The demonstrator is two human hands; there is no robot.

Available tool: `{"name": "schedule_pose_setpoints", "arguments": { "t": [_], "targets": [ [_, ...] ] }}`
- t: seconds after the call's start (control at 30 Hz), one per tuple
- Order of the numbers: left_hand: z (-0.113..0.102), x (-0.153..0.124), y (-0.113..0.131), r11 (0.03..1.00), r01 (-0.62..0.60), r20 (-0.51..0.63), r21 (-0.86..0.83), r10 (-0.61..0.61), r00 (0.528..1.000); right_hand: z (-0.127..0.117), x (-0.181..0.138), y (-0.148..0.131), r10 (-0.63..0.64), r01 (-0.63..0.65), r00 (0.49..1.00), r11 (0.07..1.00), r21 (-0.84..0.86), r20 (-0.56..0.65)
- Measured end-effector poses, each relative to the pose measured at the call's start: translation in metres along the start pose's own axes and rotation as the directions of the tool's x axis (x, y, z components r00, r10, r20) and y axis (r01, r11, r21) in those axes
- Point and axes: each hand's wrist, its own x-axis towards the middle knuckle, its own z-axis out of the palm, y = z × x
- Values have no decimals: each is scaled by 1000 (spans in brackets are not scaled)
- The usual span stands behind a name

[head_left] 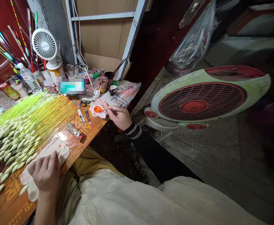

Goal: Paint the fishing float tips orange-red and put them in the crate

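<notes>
**Fine brush (114, 109) working in orange paint (97, 109)**

Nearest, at the lower left of the frame, the left hand (45, 172) is resting on a beige cloth (58, 150), its fingers lying close together and gripping nothing. The cloth is draped over fishing floats (12, 140) with white bodies and yellow-green stems, which are fanning across an orange printed board (90, 126). At centre, the right hand (119, 117) is pinching the fine brush between its fingers, holding the tip at the orange paint, which is sitting on crumpled white tissue (98, 115) at the board's far edge. Just beyond are scissors (84, 103), small jars (102, 85) and paint-stained paper (126, 93). Farther off, at the upper left, a white desk fan (44, 43) and a water bottle (27, 77) are standing before striped floats (11, 47). To the right, a floor fan (197, 97) is standing on a concrete floor (197, 147).
</notes>
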Motion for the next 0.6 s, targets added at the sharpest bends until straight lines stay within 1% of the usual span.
{"name": "schedule_pose_setpoints", "arguments": {
  "t": [0.13, 0.37, 0.6],
  "targets": [
    [1, -1, -1, 1000, -9, 2, 1, 9, 1000, -5, -2, -2, 25, -25, 1000, 999, 29, -8],
    [3, -5, -3, 999, 39, 42, -31, -38, 998, -14, -1, -8, 89, -87, 996, 993, 79, -23],
    [3, -5, -2, 998, 45, 32, -39, -44, 999, -19, 2, -9, 151, -142, 988, 976, 164, -44]
  ]
}}
